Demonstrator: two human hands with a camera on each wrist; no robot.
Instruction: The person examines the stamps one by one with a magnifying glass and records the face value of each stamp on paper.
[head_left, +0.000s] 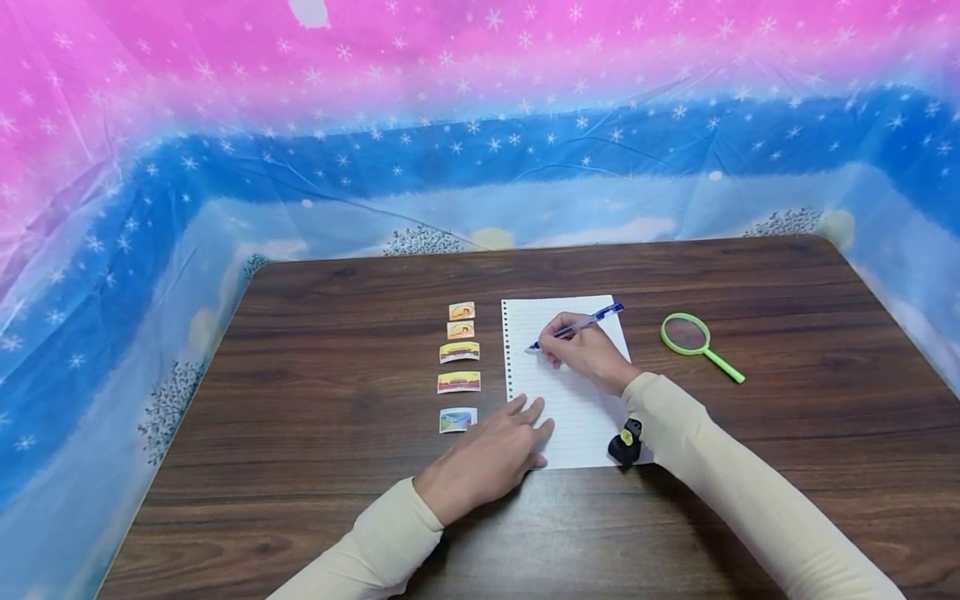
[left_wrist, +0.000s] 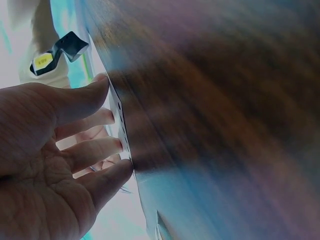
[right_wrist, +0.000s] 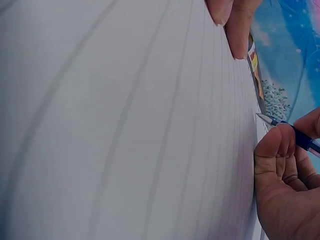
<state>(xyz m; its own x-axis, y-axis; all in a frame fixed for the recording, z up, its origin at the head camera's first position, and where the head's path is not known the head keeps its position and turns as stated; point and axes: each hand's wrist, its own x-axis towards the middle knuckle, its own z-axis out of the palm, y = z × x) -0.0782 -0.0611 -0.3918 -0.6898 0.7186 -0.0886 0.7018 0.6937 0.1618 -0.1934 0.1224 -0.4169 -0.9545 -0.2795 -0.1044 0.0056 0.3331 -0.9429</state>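
A sheet of lined paper point(head_left: 570, 433) with punched holes along its left edge lies on the table. My right hand point(head_left: 581, 346) pinches a blue pen point(head_left: 609, 312), its tip at the upper left of the page. In the right wrist view the pen point(right_wrist: 300, 137) points at the paper point(right_wrist: 150, 120), and the side of the right hand point(right_wrist: 287, 185) rests on it. My left hand point(head_left: 491, 450) rests with spread fingers on the sheet's lower left part. Those fingertips point(left_wrist: 122, 167) touch the holed edge in the left wrist view.
Left of the paper stands a column of several small picture stamps point(head_left: 459, 382); the lowest stamp point(head_left: 453, 419) is close to the left hand. A green magnifying glass point(head_left: 705, 348) lies to the right. A patterned cloth point(head_left: 465, 150) hangs behind the brown wooden table point(head_left: 337, 358).
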